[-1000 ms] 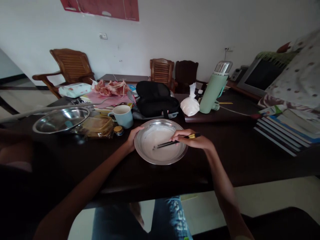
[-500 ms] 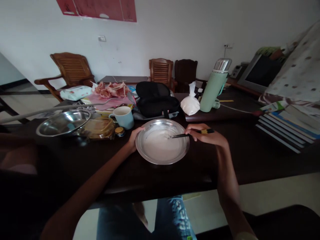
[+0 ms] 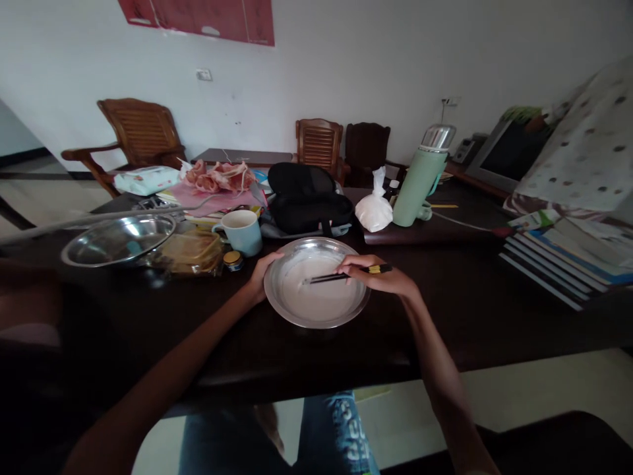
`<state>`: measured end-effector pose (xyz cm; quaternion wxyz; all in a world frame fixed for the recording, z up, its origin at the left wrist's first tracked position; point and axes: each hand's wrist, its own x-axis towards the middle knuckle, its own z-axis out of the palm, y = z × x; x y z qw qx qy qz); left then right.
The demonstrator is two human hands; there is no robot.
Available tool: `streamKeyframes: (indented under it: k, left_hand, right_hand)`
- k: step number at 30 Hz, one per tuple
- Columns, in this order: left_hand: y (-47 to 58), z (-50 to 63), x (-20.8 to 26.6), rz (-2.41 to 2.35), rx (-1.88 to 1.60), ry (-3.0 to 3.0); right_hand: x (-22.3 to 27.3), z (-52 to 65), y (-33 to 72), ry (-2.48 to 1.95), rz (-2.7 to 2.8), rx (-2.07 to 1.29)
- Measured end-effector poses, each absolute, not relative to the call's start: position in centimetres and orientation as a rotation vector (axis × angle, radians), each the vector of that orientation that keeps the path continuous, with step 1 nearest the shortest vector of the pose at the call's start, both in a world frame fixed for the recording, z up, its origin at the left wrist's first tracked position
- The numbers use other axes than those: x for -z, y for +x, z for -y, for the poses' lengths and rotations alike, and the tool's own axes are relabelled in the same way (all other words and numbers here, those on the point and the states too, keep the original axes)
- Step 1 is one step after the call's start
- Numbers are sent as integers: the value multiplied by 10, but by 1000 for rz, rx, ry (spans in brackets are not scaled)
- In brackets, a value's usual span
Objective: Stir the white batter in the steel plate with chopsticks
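Head view: metal bowl (image 3: 316,322) on dark table (image 3: 459,310), between the hands. Left hand (image 3: 262,274) clasps its left rim; right hand (image 3: 370,272) pinches chopsticks (image 3: 327,278), tips at the pale mixture (image 3: 319,300). Judgement: brace rim firmly; wide, even strokes, reaching the wall, should limit slopping.

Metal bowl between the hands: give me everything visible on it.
The bowl is round, wide and silvery, metal by its look, with a flared rim and sloping wall. It sits upright on the dark table, holding pale liquid. The left hand grips its left edge. Chopsticks in the right hand reach into the liquid; whether that hand touches the rim is unclear.
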<state>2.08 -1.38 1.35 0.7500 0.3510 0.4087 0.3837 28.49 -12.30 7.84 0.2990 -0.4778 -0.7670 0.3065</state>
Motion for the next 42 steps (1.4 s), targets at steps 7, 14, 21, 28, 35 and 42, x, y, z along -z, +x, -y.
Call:
streamKeyframes:
  k: [7,14,21,28,35,42]
  left_hand:
    - [21,14,-14,-909,-835,783]
    - [21,14,-15,-914,-830,765]
    - [21,13,-13,-897,-844,781]
    - [22,13,-15,-891,-831,765]
    - [21,13,-13,-942,-821,751]
    - [22,13,-14,-924,-839,752]
  right_hand:
    - [-78,125,286,-1231,2115,-904]
    - [-77,125,288,-1372,1995,-690]
    - [-76,124,282,-1312,1997,-712]
    - [-73,121,280,-1175,2065,-871]
    - [-77,122,288,-1177,2066,-979]
    - [-72,117,286,-1326,1988,-789]
